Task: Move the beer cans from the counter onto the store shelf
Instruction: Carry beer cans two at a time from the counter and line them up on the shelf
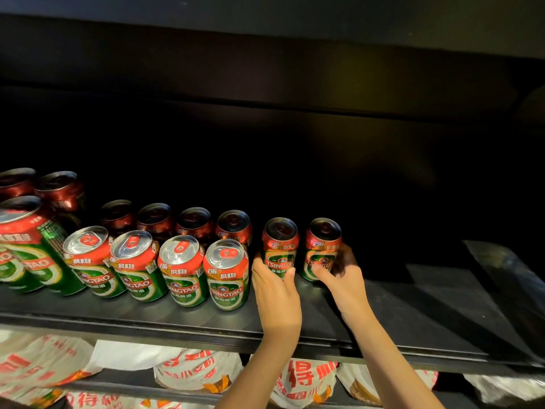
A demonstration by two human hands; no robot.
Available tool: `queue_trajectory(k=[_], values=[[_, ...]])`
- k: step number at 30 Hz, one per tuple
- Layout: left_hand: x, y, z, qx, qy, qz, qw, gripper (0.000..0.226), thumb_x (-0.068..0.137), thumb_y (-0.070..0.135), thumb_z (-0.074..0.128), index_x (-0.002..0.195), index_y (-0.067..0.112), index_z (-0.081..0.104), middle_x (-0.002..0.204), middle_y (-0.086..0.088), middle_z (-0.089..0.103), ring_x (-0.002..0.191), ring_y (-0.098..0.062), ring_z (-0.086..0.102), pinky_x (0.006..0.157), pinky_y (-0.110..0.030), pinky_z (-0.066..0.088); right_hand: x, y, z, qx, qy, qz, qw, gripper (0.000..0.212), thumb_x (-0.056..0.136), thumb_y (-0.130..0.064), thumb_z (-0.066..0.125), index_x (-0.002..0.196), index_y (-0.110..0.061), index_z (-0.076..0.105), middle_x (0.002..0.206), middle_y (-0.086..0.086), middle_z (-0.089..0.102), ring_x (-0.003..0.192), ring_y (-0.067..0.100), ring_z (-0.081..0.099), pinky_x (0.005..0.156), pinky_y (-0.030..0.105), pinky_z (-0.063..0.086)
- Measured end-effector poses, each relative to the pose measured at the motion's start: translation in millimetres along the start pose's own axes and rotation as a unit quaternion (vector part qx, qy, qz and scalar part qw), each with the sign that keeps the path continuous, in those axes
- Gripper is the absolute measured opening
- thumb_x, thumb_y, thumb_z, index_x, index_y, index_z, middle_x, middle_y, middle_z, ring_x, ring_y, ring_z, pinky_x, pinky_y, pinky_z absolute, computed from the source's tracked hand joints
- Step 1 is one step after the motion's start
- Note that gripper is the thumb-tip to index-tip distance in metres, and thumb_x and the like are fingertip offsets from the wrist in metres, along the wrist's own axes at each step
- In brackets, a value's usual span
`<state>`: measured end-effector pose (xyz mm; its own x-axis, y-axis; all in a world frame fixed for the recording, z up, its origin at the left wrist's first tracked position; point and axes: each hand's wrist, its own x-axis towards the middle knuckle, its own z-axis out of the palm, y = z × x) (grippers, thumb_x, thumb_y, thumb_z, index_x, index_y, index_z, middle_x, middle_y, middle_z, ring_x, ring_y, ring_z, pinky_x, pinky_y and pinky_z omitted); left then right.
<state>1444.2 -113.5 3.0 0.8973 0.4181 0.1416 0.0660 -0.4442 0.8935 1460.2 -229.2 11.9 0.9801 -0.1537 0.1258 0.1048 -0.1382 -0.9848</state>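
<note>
Head view: my left hand (pixel 275 290) curls round one upright beer can (pixel 280 246), my right hand (pixel 343 278) grips a second can (pixel 323 246) beside it, both standing on the dark shelf (pixel 413 308). Eight small cans (pixel 227 274) stand leftward in two rows of four, with larger ones (pixel 32 246) beyond. White printed bags (pixel 194 370) lie on the shelf below.

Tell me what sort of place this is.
Probably a shop's stocking shelf. Rows of identical beer cans stand lined up on a dark shelf, white printed bags lie on the tier below, and both hands are at cans.
</note>
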Motion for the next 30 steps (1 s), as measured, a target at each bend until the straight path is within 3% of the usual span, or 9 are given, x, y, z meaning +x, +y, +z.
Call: queue_trajectory(k=[7,10,15,19,21,25,30], values=[[-1.9,-0.6,4.0,0.094,0.033,0.018,0.995,0.049,0.092,0.032,0.050,0.128,0.000,0.039,0.130,-0.017,0.043,0.123,-0.030,0.044,0.098,-0.040,0.045,-0.2,-2.7,1.4,-0.014,-0.007,0.002,1.000,0.058,0.072,-0.010,0.080,0.120,-0.027,0.050,0.115,-0.003,0.065,0.105,0.009,0.063,0.090,0.025,0.051],[-5.4,4.7,7.3,0.072,0.039,-0.012,0.997,0.054,0.093,0.031,0.050,0.135,0.002,0.034,0.136,-0.016,0.040,0.128,-0.029,0.042,0.102,-0.038,0.043,0.2,-1.6,0.9,-0.025,-0.010,0.003,1.000,0.060,0.071,-0.013,0.081,0.119,-0.029,0.050,0.114,-0.008,0.064,0.102,0.003,0.063,0.084,0.017,0.051],[-14.6,12.4,7.8,0.022,0.080,-0.039,0.996,0.063,0.093,0.032,0.051,0.144,0.006,0.027,0.148,-0.011,0.033,0.138,-0.023,0.031,0.111,-0.033,0.029,2.2,-2.3,-1.6,-0.016,-0.026,0.012,0.999,0.063,0.070,-0.011,0.082,0.122,-0.024,0.050,0.113,-0.007,0.065,0.103,0.005,0.063,0.090,0.024,0.051],[-13.9,9.5,5.8,-0.001,0.094,-0.061,0.994,0.061,0.093,0.031,0.052,0.145,0.012,0.028,0.149,-0.006,0.035,0.137,-0.020,0.033,0.110,-0.032,0.031,3.2,-2.7,-1.9,-0.030,-0.036,0.010,0.999,0.062,0.069,-0.013,0.083,0.119,-0.027,0.049,0.108,-0.014,0.062,0.095,-0.005,0.061,0.077,0.007,0.049],[-13.6,8.7,7.3,-0.021,0.109,-0.078,0.991,0.059,0.092,0.029,0.055,0.144,0.015,0.030,0.144,-0.005,0.044,0.132,-0.020,0.042,0.107,-0.035,0.038,3.4,-1.8,-1.5,-0.038,-0.047,0.008,0.998,0.063,0.069,-0.015,0.083,0.122,-0.024,0.050,0.108,-0.012,0.063,0.095,-0.005,0.061,0.074,0.004,0.048],[-17.0,9.1,7.9,-0.010,0.144,-0.066,0.987,0.056,0.092,0.027,0.056,0.142,0.015,0.036,0.142,-0.003,0.046,0.131,-0.018,0.043,0.106,-0.030,0.037,4.0,-0.3,-0.5,-0.047,-0.058,0.009,0.997,0.067,0.069,-0.020,0.083,0.127,-0.019,0.049,0.114,-0.005,0.064,0.097,0.001,0.061,0.074,0.010,0.047],[-22.1,10.5,8.1,0.028,0.168,-0.035,0.985,0.053,0.094,0.026,0.053,0.143,0.015,0.036,0.142,-0.003,0.046,0.131,-0.017,0.043,0.105,-0.027,0.036,5.3,2.6,-1.9,-0.038,-0.072,0.004,0.997,0.069,0.070,-0.022,0.083,0.130,-0.018,0.049,0.117,-0.002,0.065,0.104,0.009,0.063,0.088,0.023,0.051]])
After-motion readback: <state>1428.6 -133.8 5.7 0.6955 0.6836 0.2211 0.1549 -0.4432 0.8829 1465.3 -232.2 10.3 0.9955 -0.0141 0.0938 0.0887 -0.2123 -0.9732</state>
